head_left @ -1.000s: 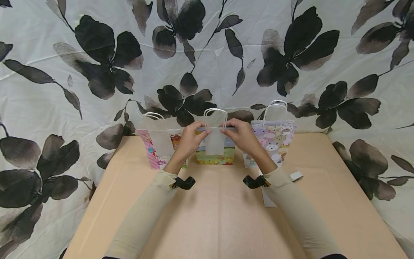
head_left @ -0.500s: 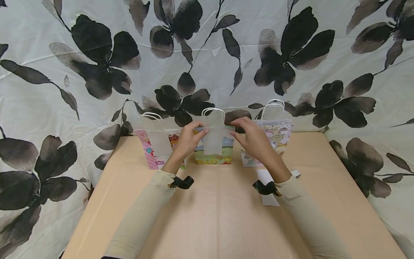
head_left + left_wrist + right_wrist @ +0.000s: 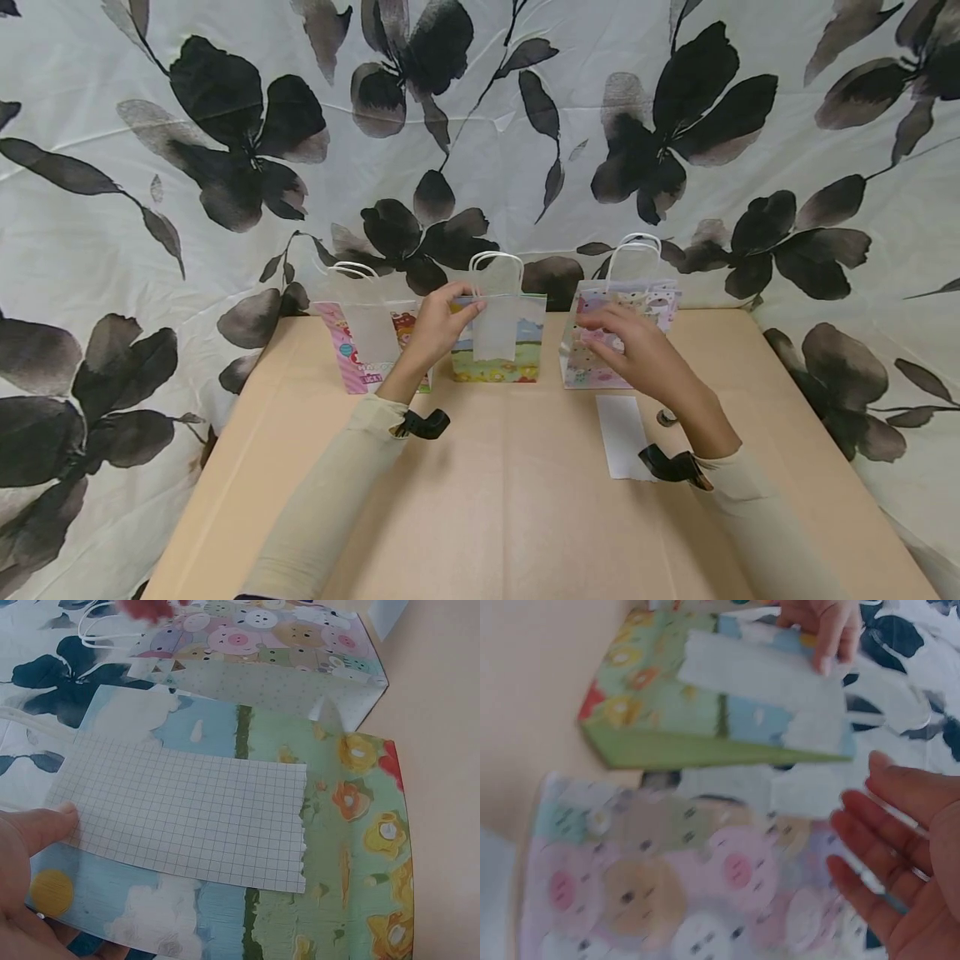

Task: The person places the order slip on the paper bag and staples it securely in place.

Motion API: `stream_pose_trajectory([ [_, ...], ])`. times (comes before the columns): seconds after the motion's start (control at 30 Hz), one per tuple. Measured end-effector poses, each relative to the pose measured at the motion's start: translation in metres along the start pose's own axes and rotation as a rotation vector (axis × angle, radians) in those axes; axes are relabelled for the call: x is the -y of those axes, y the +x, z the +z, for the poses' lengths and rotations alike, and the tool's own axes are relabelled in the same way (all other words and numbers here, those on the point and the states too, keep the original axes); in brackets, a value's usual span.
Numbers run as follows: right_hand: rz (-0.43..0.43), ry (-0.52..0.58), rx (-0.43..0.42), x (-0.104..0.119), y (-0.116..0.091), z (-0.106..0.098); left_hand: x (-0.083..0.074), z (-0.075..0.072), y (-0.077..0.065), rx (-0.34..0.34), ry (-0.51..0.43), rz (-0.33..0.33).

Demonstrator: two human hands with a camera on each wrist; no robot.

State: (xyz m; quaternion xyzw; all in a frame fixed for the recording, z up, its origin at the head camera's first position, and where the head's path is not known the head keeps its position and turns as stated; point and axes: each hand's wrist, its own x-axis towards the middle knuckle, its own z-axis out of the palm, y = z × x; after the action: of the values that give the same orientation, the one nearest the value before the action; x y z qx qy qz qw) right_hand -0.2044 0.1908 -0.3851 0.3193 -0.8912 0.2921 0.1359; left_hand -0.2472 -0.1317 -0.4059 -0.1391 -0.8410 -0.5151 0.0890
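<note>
A paper gift bag with a meadow-and-sky print (image 3: 531, 350) stands in the middle of the row. A strip of squared paper (image 3: 187, 817) with a torn end lies against its front, running down from the top edge. My left hand (image 3: 442, 321) pinches that strip to the bag's top edge, thumb in front and fingers behind. My right hand (image 3: 633, 346), its fingers apart and holding nothing, is in front of the cartoon-animal gift bag (image 3: 652, 885) on the right.
A pink gift bag (image 3: 352, 350) with a pale strip on its front stands at left. A loose white paper strip (image 3: 621, 437) lies on the table (image 3: 502, 500) at right. Beside it is a small round item (image 3: 666, 417), partly hidden by my right wrist. A floral cloth (image 3: 480, 125) hangs behind.
My right hand has let go of the middle bag's top edge and moved right and toward me, to before the animal bag. My left hand stays at the middle bag.
</note>
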Motion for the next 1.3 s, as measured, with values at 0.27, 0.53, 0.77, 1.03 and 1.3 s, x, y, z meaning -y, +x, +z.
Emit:
stream_pose_trajectory([
  [0.27, 0.025, -0.026, 0.066, -0.028, -0.031, -0.006, 0.000, 0.000, 0.000, 0.000, -0.008, -0.001],
  [0.53, 0.114, 0.009, 0.161, -0.060, -0.056, -0.010, 0.000, -0.001, 0.000, 0.000, -0.011, 0.012],
  [0.77, 0.165, 0.035, 0.184, -0.090, -0.079, -0.011, 0.001, -0.001, 0.000, 0.001, -0.011, 0.009],
  [1.03, 0.254, 0.024, 0.199, -0.114, -0.103, -0.011, 0.001, -0.002, -0.001, 0.003, -0.016, 0.017],
  [1.3, 0.359, 0.029, 0.221, -0.134, -0.125, -0.015, 0.000, -0.003, -0.001, 0.006, -0.013, 0.021],
])
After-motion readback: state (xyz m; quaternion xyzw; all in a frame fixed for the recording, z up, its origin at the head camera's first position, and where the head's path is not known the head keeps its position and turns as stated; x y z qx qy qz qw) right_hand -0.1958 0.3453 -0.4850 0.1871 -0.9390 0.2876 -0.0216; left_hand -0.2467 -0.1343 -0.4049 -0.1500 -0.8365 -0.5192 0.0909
